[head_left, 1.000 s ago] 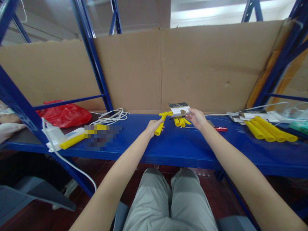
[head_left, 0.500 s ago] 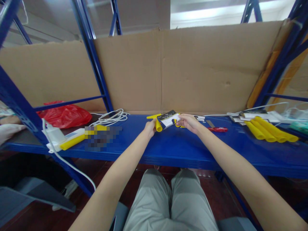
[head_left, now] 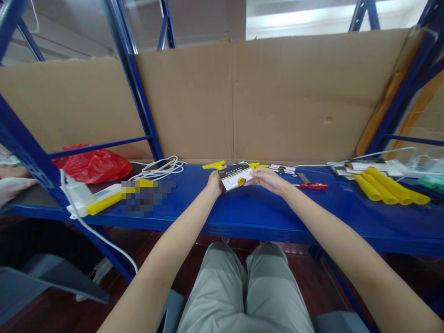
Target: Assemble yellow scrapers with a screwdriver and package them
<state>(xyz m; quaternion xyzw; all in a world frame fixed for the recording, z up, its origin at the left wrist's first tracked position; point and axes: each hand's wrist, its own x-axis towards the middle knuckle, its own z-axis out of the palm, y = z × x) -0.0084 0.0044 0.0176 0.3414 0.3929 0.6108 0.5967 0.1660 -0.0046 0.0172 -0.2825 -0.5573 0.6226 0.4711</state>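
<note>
My left hand grips the left end of a black and white printed card sleeve. The fingers of my right hand are closed on its right end. A round yellow patch shows near the sleeve's lower right corner; whether it is a tube inside or a cut-out, I cannot tell. Just behind the sleeve, yellow pieces lie on the blue shelf, partly hidden by the sleeve and my hands. To the right of my right hand are flat white and black pieces and a red-handled tool.
Several yellow tubes lie at the right beside stacked printed cards. At the left are a white power strip, another yellow tube, coiled white cable and a red plastic bag. A cardboard panel stands behind.
The yellow tube end that stuck out beside my left hand no longer shows there. The printed sleeve has turned flatter towards me and moved slightly left, and my right hand has shifted left with it.
</note>
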